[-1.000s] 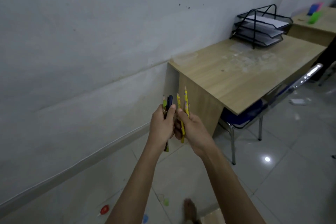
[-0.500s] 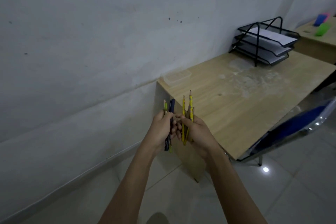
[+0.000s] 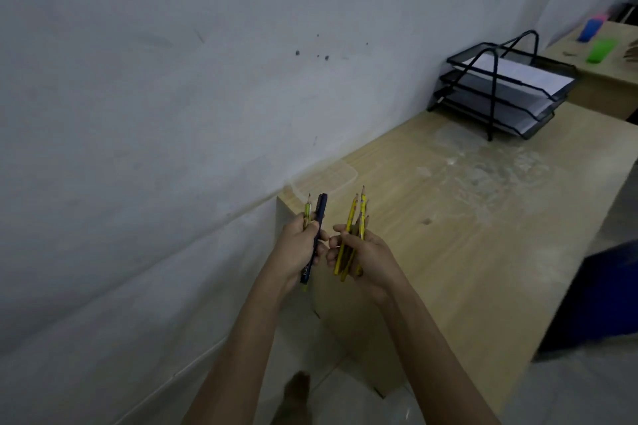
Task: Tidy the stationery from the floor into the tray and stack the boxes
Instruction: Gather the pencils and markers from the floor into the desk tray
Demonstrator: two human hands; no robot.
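1. Wall [image 3: 155,114]: pale, scuffed, with a few dark specks; fills the left side.
2. Left hand [image 3: 298,247]: raised before the desk corner, fingers curled and clamped on two items held upright, a dark blue pen [image 3: 319,217] and, just left of it, a yellow-green pencil [image 3: 307,209], tip up.
3. Right hand [image 3: 371,254]: just beside the left hand, fingertips nearly meeting it; fingers wrapped round a bundle of yellow pencils [image 3: 357,214], points up and fanned slightly.
4. Bare foot [image 3: 293,393]: on the floor below the forearms.
5. Clear plastic container [image 3: 328,178]: flat on the desk's near corner, against the wall, beyond the hands.
6. Wooden desk [image 3: 448,252]: runs along the wall; pale smears mark its middle.
7. Black mesh tray [image 3: 483,103]: three tiers, at the desk's far end, well apart from both hands; white paper [image 3: 528,74] lies in the top tier.
8. Blue chair [image 3: 600,290]: blurred, at the desk's right edge.
9. Second desk [image 3: 604,86]: behind the tray, bearing a blue box [image 3: 591,29] and a green box [image 3: 602,50], near each other.
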